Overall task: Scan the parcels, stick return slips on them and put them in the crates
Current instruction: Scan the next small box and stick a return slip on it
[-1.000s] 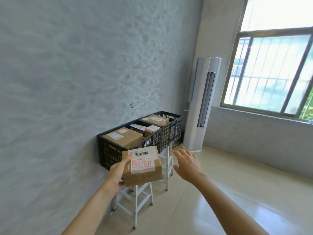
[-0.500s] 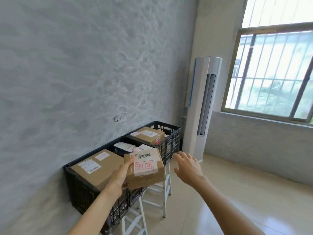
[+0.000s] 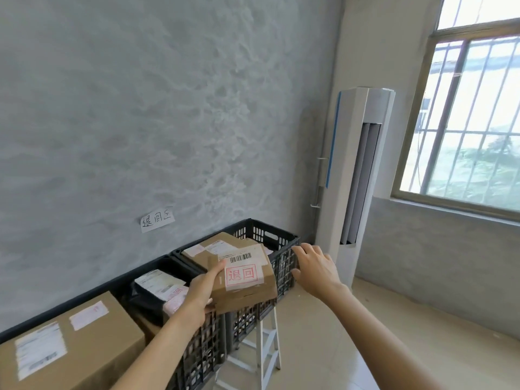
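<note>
Brown cardboard parcel (image 3: 244, 280) gripped one-handed in our left hand (image 3: 201, 291), right hand (image 3: 315, 267) empty, fingers spread; it could tip off the black plastic crate (image 3: 281, 243) rim.

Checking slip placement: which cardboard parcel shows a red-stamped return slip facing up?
The brown cardboard parcel held in the left hand, above the black plastic crates.

Crates (image 3: 281, 273) in row along wall, on stools (image 3: 267, 350). Parcels inside each. Held parcel (image 3: 242, 280) above front rim (between both crates). Air conditioner (image 3: 354, 175) right, in corner.
</note>
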`<state>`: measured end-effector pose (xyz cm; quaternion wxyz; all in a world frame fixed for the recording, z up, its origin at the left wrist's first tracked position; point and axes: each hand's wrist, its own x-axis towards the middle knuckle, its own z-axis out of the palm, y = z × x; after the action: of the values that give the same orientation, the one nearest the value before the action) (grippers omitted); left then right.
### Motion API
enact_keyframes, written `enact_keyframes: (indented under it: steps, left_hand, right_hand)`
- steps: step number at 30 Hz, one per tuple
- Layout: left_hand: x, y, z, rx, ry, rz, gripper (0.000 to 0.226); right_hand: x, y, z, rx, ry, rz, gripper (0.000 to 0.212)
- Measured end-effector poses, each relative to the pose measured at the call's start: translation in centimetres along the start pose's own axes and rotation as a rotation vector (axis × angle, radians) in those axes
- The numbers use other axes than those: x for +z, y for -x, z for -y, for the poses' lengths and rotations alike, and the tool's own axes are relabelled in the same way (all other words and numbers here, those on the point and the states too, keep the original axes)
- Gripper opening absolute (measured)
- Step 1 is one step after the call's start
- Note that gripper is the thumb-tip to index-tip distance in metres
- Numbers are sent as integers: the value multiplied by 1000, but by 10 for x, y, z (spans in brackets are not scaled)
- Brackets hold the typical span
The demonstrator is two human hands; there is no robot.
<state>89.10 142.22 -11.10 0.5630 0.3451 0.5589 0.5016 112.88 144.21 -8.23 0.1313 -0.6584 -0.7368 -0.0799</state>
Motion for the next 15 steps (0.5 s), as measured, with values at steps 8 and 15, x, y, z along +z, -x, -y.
enact_keyframes:
  steps: [8, 15]
  left_hand:
    - [67, -129, -17, -42, 18, -73, 35]
    - [106, -287, -34, -80, 83, -61, 33]
  right_hand:
    - [55, -140, -57, -102, -1, 87, 57]
    - [111, -290, -88, -190, 67, 96, 51]
